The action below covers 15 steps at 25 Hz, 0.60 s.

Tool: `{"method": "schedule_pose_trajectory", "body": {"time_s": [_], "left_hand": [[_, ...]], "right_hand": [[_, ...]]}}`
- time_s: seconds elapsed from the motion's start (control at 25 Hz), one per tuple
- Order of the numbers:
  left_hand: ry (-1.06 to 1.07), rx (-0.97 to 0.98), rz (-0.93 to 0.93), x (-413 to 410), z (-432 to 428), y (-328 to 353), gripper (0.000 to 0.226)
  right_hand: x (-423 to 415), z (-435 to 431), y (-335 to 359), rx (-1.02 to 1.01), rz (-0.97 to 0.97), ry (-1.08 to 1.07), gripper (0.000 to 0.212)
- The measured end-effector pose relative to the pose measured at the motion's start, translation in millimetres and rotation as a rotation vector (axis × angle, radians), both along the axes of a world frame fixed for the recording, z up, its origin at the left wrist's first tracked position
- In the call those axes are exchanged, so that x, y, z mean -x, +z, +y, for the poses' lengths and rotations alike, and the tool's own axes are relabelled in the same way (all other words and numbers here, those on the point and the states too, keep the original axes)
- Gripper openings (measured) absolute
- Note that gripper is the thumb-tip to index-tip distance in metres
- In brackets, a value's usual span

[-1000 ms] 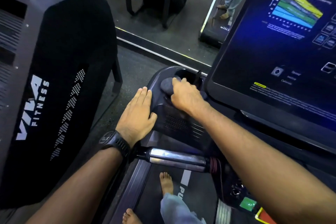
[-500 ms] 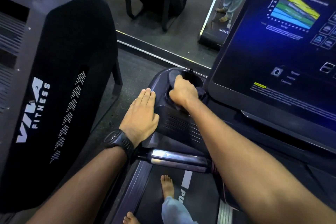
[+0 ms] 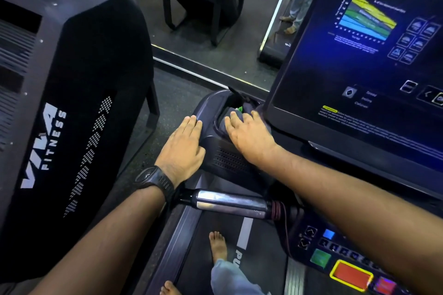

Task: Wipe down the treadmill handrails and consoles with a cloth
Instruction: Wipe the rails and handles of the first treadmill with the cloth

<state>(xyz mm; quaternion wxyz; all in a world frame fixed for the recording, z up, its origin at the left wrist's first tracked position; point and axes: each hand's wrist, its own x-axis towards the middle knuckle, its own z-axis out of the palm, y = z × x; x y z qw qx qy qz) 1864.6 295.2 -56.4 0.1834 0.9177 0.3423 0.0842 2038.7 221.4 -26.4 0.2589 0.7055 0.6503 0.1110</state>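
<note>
Cloth [image 3: 248, 109]: dark grey, bunched, lying in the recessed pocket of the console's left wing at centre frame, mostly covered by the right hand [image 3: 249, 134].
Console [image 3: 359, 74]: black, its tilted screen lit blue with a coloured chart, upper right.
Handrail [image 3: 230, 202]: short chrome bar, horizontal, lower centre.

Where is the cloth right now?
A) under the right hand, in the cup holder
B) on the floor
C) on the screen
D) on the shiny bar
A: the right hand presses the dark cloth down into the cup holder, left of the screen.
</note>
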Motion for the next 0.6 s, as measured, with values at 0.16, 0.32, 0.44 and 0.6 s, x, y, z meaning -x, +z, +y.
{"method": "schedule_pose_trajectory", "body": {"time_s": [0.16,0.32,0.44,0.6], "left_hand": [[0.015,0.017,-0.01,-1.8,2.4,-2.5,0.071],[0.017,0.019,-0.005,-2.6,2.6,-4.9,0.071],[0.014,0.016,-0.017,-2.8,3.5,-4.6,0.072],[0.013,0.014,-0.022,-2.0,3.2,-4.7,0.072]], "right_hand": [[20.6,13.0,7.1,-0.101,0.22,-0.256,0.082],[29.6,2.9,5.7,-0.084,0.269,-0.229,0.081],[36.4,31.4,12.7,-0.186,0.405,-0.415,0.077],[42.3,-22.3,-12.9,-0.169,0.245,-0.116,0.071]]}}
